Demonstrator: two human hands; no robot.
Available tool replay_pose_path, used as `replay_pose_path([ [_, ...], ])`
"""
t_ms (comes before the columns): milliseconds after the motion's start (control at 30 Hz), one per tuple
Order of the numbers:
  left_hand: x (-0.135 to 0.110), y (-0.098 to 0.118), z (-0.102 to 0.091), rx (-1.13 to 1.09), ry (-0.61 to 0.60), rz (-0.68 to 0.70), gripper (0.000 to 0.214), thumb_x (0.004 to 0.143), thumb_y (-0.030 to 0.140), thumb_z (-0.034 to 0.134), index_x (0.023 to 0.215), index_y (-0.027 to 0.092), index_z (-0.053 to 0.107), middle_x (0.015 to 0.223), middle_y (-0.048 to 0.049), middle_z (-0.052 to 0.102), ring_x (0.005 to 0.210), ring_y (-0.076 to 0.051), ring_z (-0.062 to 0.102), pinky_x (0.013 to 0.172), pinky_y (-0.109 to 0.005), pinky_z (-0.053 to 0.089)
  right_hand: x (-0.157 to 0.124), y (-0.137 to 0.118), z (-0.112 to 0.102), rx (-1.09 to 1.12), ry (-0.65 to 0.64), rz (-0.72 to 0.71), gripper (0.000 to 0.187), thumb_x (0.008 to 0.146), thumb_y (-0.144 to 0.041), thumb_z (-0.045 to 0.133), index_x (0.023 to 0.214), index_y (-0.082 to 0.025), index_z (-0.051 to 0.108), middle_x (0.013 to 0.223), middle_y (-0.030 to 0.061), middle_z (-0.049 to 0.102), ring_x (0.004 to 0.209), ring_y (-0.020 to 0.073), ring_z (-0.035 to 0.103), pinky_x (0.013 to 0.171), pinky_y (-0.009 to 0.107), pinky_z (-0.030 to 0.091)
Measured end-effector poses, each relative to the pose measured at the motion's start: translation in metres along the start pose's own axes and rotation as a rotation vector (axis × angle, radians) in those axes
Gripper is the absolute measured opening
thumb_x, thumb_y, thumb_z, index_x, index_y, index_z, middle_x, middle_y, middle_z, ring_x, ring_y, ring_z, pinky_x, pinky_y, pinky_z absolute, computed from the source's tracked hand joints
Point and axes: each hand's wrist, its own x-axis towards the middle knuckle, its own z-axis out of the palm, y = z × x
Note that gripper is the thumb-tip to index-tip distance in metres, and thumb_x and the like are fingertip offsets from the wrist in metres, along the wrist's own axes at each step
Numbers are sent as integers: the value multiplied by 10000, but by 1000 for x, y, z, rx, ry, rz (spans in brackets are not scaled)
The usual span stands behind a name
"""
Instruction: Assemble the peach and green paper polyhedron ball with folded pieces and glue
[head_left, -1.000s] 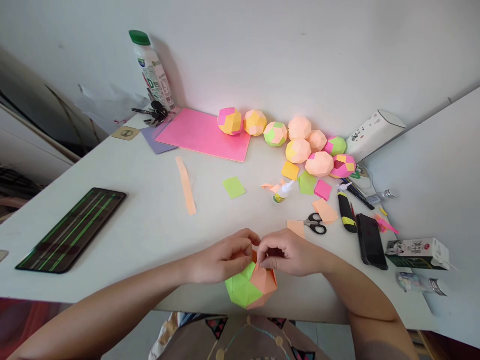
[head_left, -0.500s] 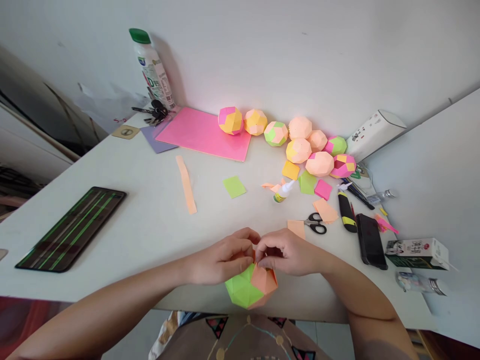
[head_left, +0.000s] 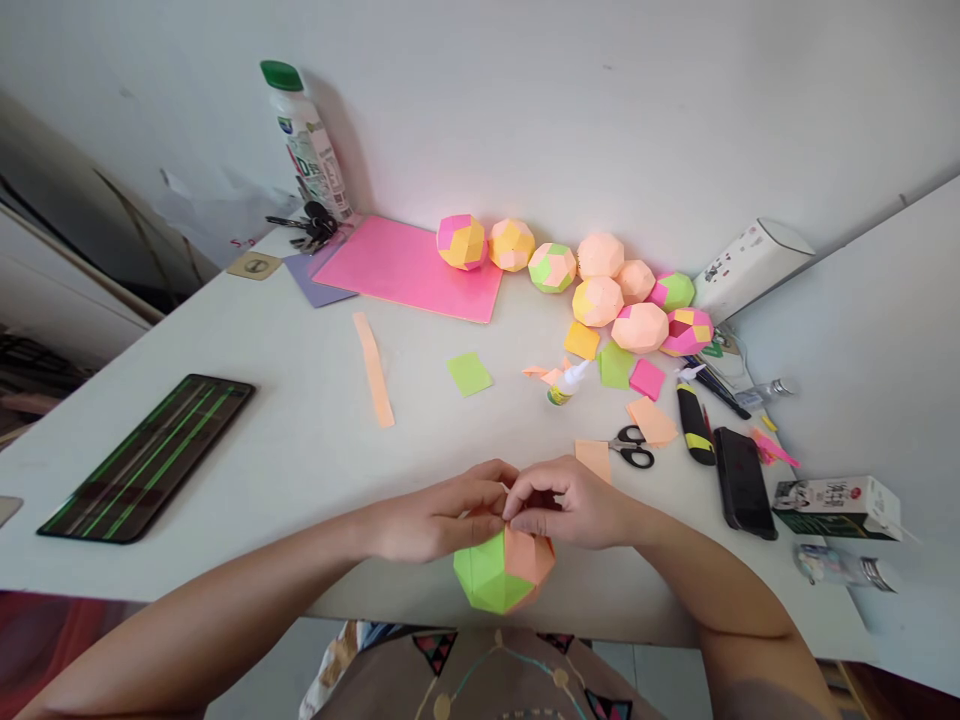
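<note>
White table (head_left: 300, 455) against pale wall (head_left: 525, 120), held paper ball (head_left: 491, 575)

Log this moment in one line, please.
left hand: holding green-and-peach paper ball | right hand: pinching at its top | scissors: on table, beyond right hand

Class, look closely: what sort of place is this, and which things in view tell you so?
Likely a desk used for paper craft, perhaps at home: scissors lie on it, faceted paper balls sit by the wall, and a green-and-peach ball shows near the front edge.
</note>
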Motion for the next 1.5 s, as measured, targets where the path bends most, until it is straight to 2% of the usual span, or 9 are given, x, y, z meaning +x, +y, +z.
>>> replay_pose_path([
  [300, 0, -4, -1, -52, -13, 4, 296, 936, 412, 446, 1088, 204, 592, 1295, -92, 428, 1186, -262, 467, 1005, -389, 403, 3, 2, 7, 141, 70, 45, 79, 770, -225, 682, 802, -154, 692, 766, 26, 679, 647, 103, 577, 586, 219, 449],
  [533, 1, -6, 1, -106, -1, -36, 252, 898, 428, 508, 911, 187, 580, 1263, -82, 462, 1144, -255, 494, 954, -374, 431, 1, 3, 6, 179, 50, 84, 68, 751, -201, 702, 792, -150, 682, 775, 16, 669, 681, 103, 591, 624, 220, 462],
  [700, 1, -6, 2, -120, 7, -40, 241, 888, 425, 526, 864, 187, 558, 1264, -77, 466, 1133, -249, 508, 933, -369, 436, 1, 2, 7, 215, 45, 115, 80, 745, -213, 715, 783, -152, 680, 778, 15, 674, 701, 111, 610, 652, 235, 477],
  [1067, 5, -17, 4, -241, 146, 104, 253, 843, 366, 650, 836, 187, 472, 1235, -76, 474, 1100, -221, 536, 930, -406, 449, 0, 5, 10, 376, 2, 201, 191, 675, -230, 795, 770, -145, 653, 761, -8, 640, 682, 95, 604, 647, 229, 475],
  [1200, 7, -18, 6, -304, 161, 116, 322, 852, 469, 624, 849, 189, 464, 1205, -76, 496, 1069, -219, 556, 903, -406, 467, -1, 4, 13, 379, 54, 198, 176, 675, -209, 774, 736, -152, 619, 712, -27, 615, 630, 84, 561, 616, 227, 449],
  [1300, 8, -17, 4, -311, 258, 51, 416, 863, 598, 527, 865, 184, 482, 1185, -88, 526, 1051, -229, 554, 896, -410, 461, -1, 3, 12, 347, 116, 194, 179, 672, -214, 765, 703, -152, 600, 701, -16, 614, 612, 85, 537, 583, 221, 420],
  [1400, 10, -18, 0, -268, 437, -68, 510, 848, 678, 466, 955, 182, 520, 1182, -92, 549, 1111, -257, 512, 947, -428, 419, 0, 1, 8, 321, 259, 108, 207, 685, -242, 752, 672, -166, 561, 711, -1, 616, 616, 94, 530, 571, 227, 416],
  [1500, 13, -19, -3, -316, 504, -112, 583, 829, 684, 496, 1100, 167, 513, 1195, -119, 563, 1136, -283, 504, 953, -439, 413, 0, -1, 5, 234, 469, -75, 227, 722, -246, 728, 648, -187, 522, 696, -1, 608, 613, 104, 514, 579, 244, 422],
])
